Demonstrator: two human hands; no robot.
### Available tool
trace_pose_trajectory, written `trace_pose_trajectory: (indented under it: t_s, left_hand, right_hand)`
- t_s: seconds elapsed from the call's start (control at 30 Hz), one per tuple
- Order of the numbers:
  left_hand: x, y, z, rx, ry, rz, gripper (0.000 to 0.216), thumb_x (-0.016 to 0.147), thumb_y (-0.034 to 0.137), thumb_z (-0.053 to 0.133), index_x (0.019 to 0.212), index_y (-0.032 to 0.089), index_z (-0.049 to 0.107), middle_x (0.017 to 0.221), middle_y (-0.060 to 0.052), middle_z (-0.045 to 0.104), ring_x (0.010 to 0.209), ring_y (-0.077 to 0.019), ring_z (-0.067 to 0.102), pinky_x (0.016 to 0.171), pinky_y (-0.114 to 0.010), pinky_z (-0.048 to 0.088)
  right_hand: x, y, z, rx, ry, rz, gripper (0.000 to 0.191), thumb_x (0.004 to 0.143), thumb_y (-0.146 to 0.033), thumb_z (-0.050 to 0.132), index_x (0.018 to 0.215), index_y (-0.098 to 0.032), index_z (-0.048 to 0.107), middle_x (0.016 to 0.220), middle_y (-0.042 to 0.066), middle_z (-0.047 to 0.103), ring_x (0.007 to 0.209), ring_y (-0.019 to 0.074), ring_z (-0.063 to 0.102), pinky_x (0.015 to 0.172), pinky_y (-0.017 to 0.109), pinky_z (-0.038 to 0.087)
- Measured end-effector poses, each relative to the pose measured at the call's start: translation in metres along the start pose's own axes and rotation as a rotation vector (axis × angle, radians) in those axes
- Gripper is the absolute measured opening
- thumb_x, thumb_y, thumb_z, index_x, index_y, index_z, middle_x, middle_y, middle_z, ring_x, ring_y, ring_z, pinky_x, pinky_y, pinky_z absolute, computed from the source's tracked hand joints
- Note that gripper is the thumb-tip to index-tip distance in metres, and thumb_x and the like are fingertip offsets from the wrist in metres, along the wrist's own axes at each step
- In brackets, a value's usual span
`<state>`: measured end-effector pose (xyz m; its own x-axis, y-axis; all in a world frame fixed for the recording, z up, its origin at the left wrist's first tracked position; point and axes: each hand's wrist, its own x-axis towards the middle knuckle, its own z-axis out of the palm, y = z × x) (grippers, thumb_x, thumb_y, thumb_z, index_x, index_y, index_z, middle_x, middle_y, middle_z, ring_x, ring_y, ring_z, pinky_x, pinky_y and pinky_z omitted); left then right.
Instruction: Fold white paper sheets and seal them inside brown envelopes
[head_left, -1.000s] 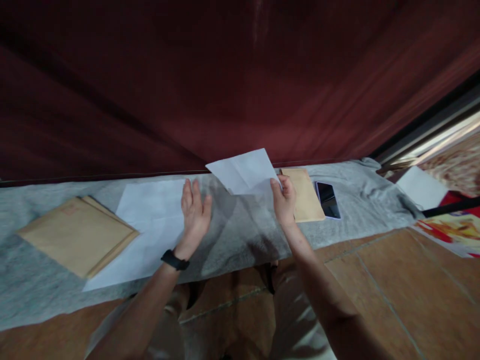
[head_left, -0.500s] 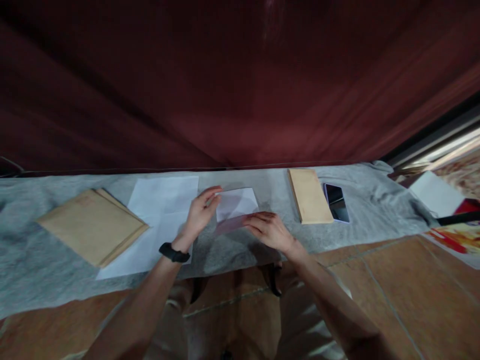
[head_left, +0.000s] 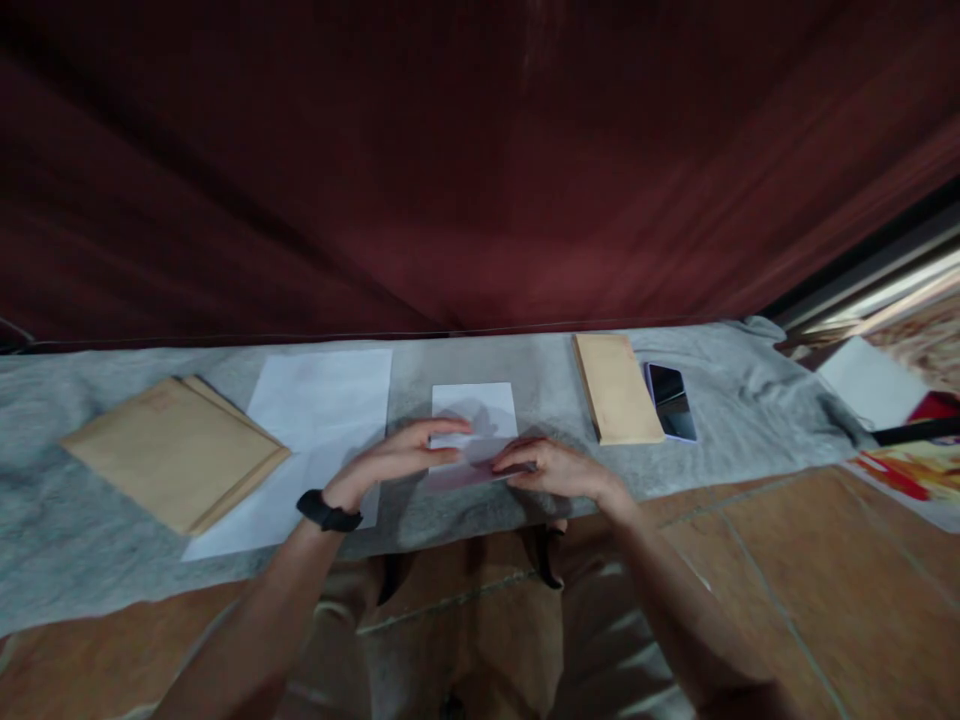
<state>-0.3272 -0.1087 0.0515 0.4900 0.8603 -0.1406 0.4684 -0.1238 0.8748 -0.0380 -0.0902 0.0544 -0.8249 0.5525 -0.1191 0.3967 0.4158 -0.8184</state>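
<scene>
A white sheet of paper (head_left: 475,412) lies on the grey cloth (head_left: 487,360) in front of me, its near part folded up. My left hand (head_left: 397,462), with a black wristband, rests its stretched fingers on the sheet's left near side. My right hand (head_left: 559,469) presses flat fingers on the folded near edge at the right. Both hands touch the paper and grip nothing.
A stack of white sheets (head_left: 315,420) lies left of the paper, and a pile of brown envelopes (head_left: 176,450) further left. A narrow brown envelope stack (head_left: 616,388) and a phone (head_left: 670,400) lie to the right. Dark red curtain behind; tiled floor below.
The sheet was held up in my right hand, then laid on the cloth. Both hands came down onto it and moved toward its near edge, folding it.
</scene>
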Motion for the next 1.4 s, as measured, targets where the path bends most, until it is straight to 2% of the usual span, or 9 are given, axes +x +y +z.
trace_pose_trajectory:
  t_s: [0.17, 0.33, 0.43, 0.53, 0.63, 0.7, 0.83, 0.97, 1.4]
  left_hand:
    - [-0.024, 0.012, 0.005, 0.098, -0.205, 0.016, 0.067, 0.076, 0.051, 0.078, 0.139, 0.033, 0.063, 0.155, -0.005, 0.053, 0.148, -0.0291, 0.042, 0.122, -0.048, 0.034]
    - [-0.03, -0.001, 0.021, 0.189, -0.141, 0.038, 0.061, 0.077, 0.049, 0.075, 0.135, 0.031, 0.067, 0.158, -0.005, 0.049, 0.149, -0.0281, 0.041, 0.123, -0.047, 0.033]
    - [-0.027, -0.007, 0.02, 0.073, -0.015, -0.023, 0.043, 0.085, 0.049, 0.066, 0.119, 0.025, 0.075, 0.144, -0.008, 0.064, 0.132, -0.0275, 0.06, 0.112, -0.041, 0.047]
    - [-0.022, -0.009, 0.015, -0.018, 0.09, -0.092, 0.04, 0.084, 0.053, 0.064, 0.105, 0.022, 0.076, 0.113, -0.008, 0.078, 0.1, -0.0265, 0.071, 0.085, -0.034, 0.058]
    - [-0.017, -0.012, 0.013, -0.052, 0.213, -0.173, 0.037, 0.082, 0.055, 0.063, 0.084, 0.02, 0.072, 0.074, -0.002, 0.07, 0.064, -0.0184, 0.061, 0.055, -0.026, 0.047]
    - [-0.012, -0.014, 0.014, -0.09, 0.314, -0.213, 0.036, 0.08, 0.055, 0.063, 0.073, 0.019, 0.065, 0.063, 0.002, 0.06, 0.056, -0.0143, 0.051, 0.05, -0.024, 0.037]
    - [0.001, -0.015, 0.015, -0.076, 0.482, -0.255, 0.033, 0.079, 0.051, 0.062, 0.068, 0.02, 0.059, 0.061, 0.003, 0.055, 0.058, -0.0137, 0.048, 0.053, -0.024, 0.035]
    - [0.014, -0.01, 0.014, 0.235, 0.588, -0.342, 0.028, 0.084, 0.045, 0.059, 0.066, 0.023, 0.058, 0.062, 0.001, 0.059, 0.06, -0.0161, 0.052, 0.056, -0.026, 0.033]
    - [0.033, 0.007, 0.017, 0.664, 0.456, -0.64, 0.03, 0.101, 0.04, 0.045, 0.103, 0.022, 0.069, 0.101, -0.008, 0.077, 0.096, -0.0234, 0.071, 0.078, -0.029, 0.048]
  right_hand:
    - [0.002, 0.008, 0.002, -0.05, 0.009, -0.107, 0.035, 0.087, -0.011, 0.066, 0.113, -0.031, 0.078, 0.121, -0.003, 0.076, 0.117, 0.0167, 0.069, 0.106, 0.03, 0.05]
    - [0.003, 0.012, -0.004, -0.047, 0.006, 0.031, 0.03, 0.092, -0.019, 0.063, 0.117, -0.028, 0.077, 0.118, -0.001, 0.077, 0.113, 0.0178, 0.069, 0.1, 0.028, 0.052]
    - [0.005, 0.014, -0.007, 0.011, 0.053, 0.117, 0.026, 0.094, -0.028, 0.062, 0.115, -0.024, 0.077, 0.107, 0.001, 0.078, 0.098, 0.0185, 0.072, 0.086, 0.026, 0.056]
    - [0.009, 0.018, -0.005, 0.099, 0.109, 0.19, 0.023, 0.093, -0.032, 0.062, 0.108, -0.021, 0.077, 0.095, 0.0, 0.078, 0.085, 0.0183, 0.07, 0.075, 0.025, 0.055]
    - [0.016, 0.024, -0.002, 0.117, 0.206, 0.271, 0.023, 0.095, -0.033, 0.058, 0.096, -0.019, 0.076, 0.086, 0.0, 0.075, 0.079, 0.0176, 0.068, 0.069, 0.025, 0.053]
    - [0.021, 0.027, 0.001, 0.06, 0.297, 0.314, 0.024, 0.096, -0.034, 0.056, 0.094, -0.018, 0.074, 0.083, 0.0, 0.073, 0.076, 0.0166, 0.066, 0.068, 0.025, 0.051]
    - [0.032, 0.03, 0.004, -0.106, 0.401, 0.406, 0.022, 0.097, -0.033, 0.054, 0.093, -0.018, 0.07, 0.075, -0.001, 0.067, 0.067, 0.0142, 0.059, 0.062, 0.023, 0.044]
    - [0.042, 0.026, 0.005, -0.243, 0.469, 0.508, 0.022, 0.099, -0.032, 0.053, 0.092, -0.019, 0.07, 0.078, 0.001, 0.069, 0.072, 0.0152, 0.063, 0.064, 0.023, 0.043]
    - [0.069, 0.003, 0.008, -0.568, 0.411, 0.795, 0.033, 0.106, -0.041, 0.045, 0.123, -0.02, 0.063, 0.109, 0.01, 0.076, 0.1, 0.0235, 0.074, 0.082, 0.03, 0.053]
